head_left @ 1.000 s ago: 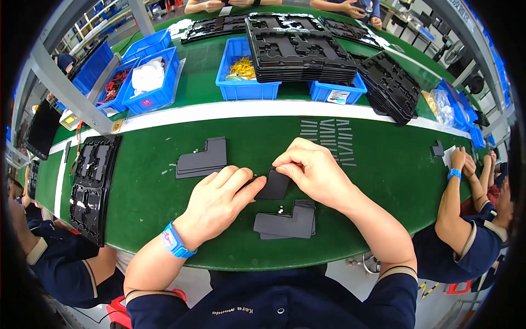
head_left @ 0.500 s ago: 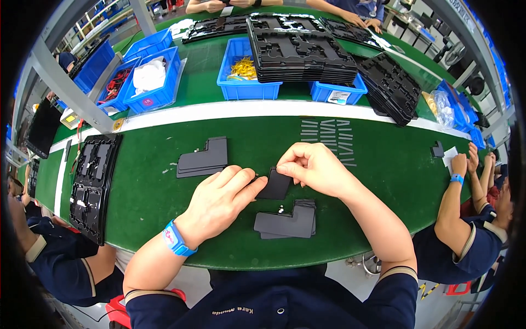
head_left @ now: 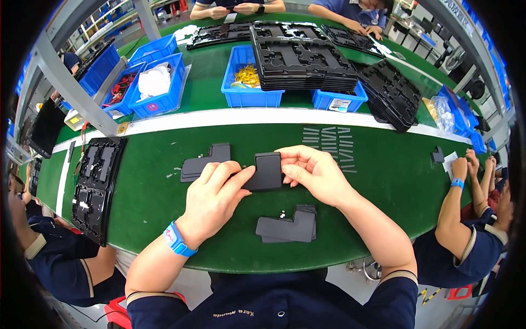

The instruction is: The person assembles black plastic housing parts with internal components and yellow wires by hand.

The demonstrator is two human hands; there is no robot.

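A flat black L-shaped piece [head_left: 268, 170] is between my two hands, above the green table. My left hand [head_left: 216, 189] grips its left end between thumb and fingers. At its right edge, my right hand [head_left: 313, 171] pinches it with the thumb in front and the fingers behind. A stack of similar dark L-shaped pieces [head_left: 285, 227] lies closer to me, with small white bits at its inner corner. Beyond my left hand lies another stack of these pieces [head_left: 205, 163], partly covered by that hand.
Thin grey strips [head_left: 329, 148] lie in rows beyond my right hand. Black moulded trays [head_left: 96, 186] are stacked at left, with more trays [head_left: 304, 66] at the back over blue bins [head_left: 252, 98]. Co-workers sit on both sides and opposite; a small black piece [head_left: 437, 154] lies far right.
The held piece has turned to show its broad flat face and has come up between my hands. My right hand has shifted from its top edge to its right side.
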